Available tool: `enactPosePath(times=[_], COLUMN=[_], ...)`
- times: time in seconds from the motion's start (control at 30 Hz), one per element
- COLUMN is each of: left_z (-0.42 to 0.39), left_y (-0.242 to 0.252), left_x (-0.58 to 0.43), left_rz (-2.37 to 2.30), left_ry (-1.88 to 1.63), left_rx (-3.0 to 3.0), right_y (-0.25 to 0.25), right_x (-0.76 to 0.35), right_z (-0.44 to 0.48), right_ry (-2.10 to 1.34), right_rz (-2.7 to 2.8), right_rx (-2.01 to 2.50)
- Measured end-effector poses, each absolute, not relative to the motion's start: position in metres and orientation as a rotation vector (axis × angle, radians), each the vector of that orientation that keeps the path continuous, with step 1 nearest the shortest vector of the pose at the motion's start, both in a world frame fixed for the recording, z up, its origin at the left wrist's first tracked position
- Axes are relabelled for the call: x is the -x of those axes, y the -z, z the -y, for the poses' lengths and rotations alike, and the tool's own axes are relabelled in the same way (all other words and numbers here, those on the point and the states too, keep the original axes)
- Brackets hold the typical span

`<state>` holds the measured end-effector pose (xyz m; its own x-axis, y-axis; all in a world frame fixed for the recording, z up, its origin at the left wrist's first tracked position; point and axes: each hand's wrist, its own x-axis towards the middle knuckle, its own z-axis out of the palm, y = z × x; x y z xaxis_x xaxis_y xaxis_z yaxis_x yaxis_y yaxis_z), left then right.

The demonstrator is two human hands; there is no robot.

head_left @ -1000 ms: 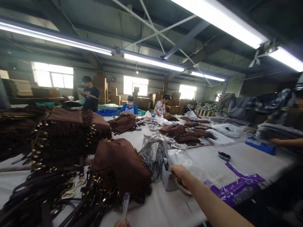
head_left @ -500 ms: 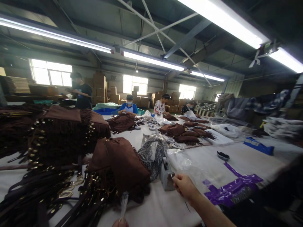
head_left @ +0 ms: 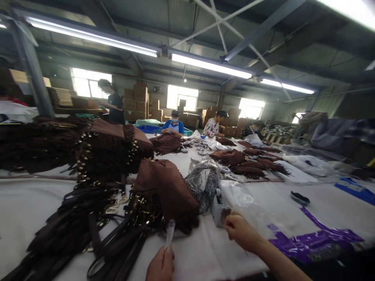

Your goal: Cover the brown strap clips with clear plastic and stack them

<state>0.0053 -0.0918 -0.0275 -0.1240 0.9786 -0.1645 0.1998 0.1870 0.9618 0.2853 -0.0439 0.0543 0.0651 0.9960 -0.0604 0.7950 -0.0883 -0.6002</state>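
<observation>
My left hand (head_left: 160, 265) is closed at the bottom middle, pinching a narrow, gathered piece of clear plastic (head_left: 170, 231) that points upward. Behind the plastic lies a brown fringed bag (head_left: 166, 187), with dark straps (head_left: 73, 230) and gold-coloured hardware spread to its left. A grey tape dispenser (head_left: 219, 212) stands on the table right of the bag. Just beside its front end is my right hand (head_left: 241, 233), fingers curled together in a pinch; whatever is between them is too small to make out.
Brown fringed bags are piled at left (head_left: 108, 152) and lie farther back (head_left: 237, 160). Purple plastic packaging (head_left: 313, 242), a dark brush-like item (head_left: 300, 198) and a blue dispenser (head_left: 357, 189) are on the right. Several co-workers sit or stand across the white table (head_left: 29, 207).
The view has turned left, so things sit farther right. My left hand has risen more into view with the clear plastic. My right hand stays by the dispenser, fingers still pinched.
</observation>
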Motion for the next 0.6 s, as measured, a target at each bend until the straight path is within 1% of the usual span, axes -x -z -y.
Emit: enactPosePath(times=[0.1,0.17,0.27,0.33,0.43,0.6], left_z=[0.097,0.100,0.105,0.109,0.112,0.117], left_y=[0.029,0.026,0.018,0.015,0.014,0.022], left_x=[-0.007,-0.007,-0.005,-0.002,0.005,0.013], left_rz=[-1.550,-1.577,-1.650,-1.695,-1.735,-1.976], left_ry=[-1.068,-1.078,-1.096,-1.069,-1.014,-0.871], left_rx=[-1.251,-1.350,-1.541,-1.676,-1.893,-2.338], right_y=[-0.063,-0.070,-0.078,-0.080,-0.076,-0.071], right_x=[-0.247,-0.214,-0.166,-0.141,-0.117,-0.103], right_z=[0.062,0.068,0.064,0.055,0.042,0.029], right_ry=[-0.982,-1.086,-1.199,-1.232,-1.177,-1.130], right_rz=[1.988,2.017,2.012,2.040,2.160,2.342], right_rx=[1.643,1.476,1.364,1.358,1.449,1.603])
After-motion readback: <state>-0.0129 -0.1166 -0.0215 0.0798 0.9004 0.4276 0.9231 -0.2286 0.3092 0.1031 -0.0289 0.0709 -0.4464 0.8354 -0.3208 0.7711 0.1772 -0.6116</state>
